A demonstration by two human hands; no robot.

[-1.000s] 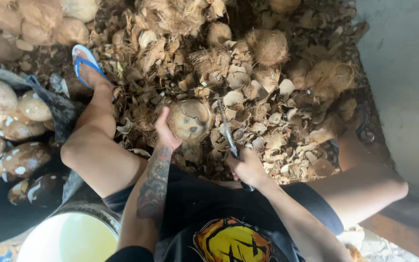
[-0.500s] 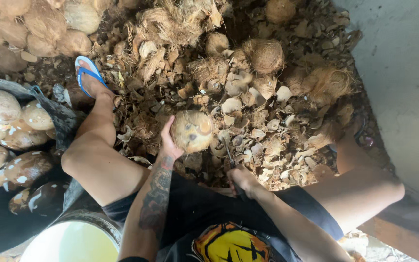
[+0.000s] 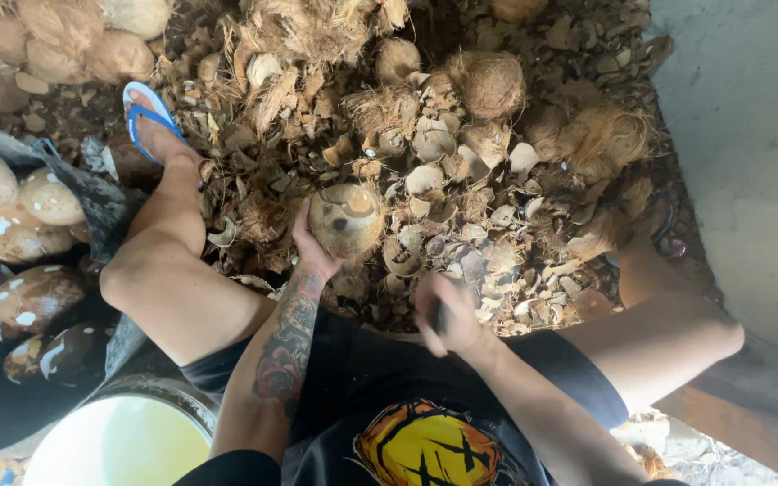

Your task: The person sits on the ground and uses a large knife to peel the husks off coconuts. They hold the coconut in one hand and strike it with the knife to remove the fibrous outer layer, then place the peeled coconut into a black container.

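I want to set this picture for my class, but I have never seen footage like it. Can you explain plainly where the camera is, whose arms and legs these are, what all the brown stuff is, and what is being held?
The camera sits on a person's head and looks straight down, so the arms and bare legs coming up from the bottom edge are that person's own. They sit with knees apart over a heap of coconut husk and broken shell pieces. The left hand steadies a husked coconut from its side. The right hand is blurred; it is closed around a dark handle, but the tool's working end cannot be made out. One foot wears a blue sandal. On the left, peeled coconuts lie on a dark sheet. Bottom left is a white bucket.
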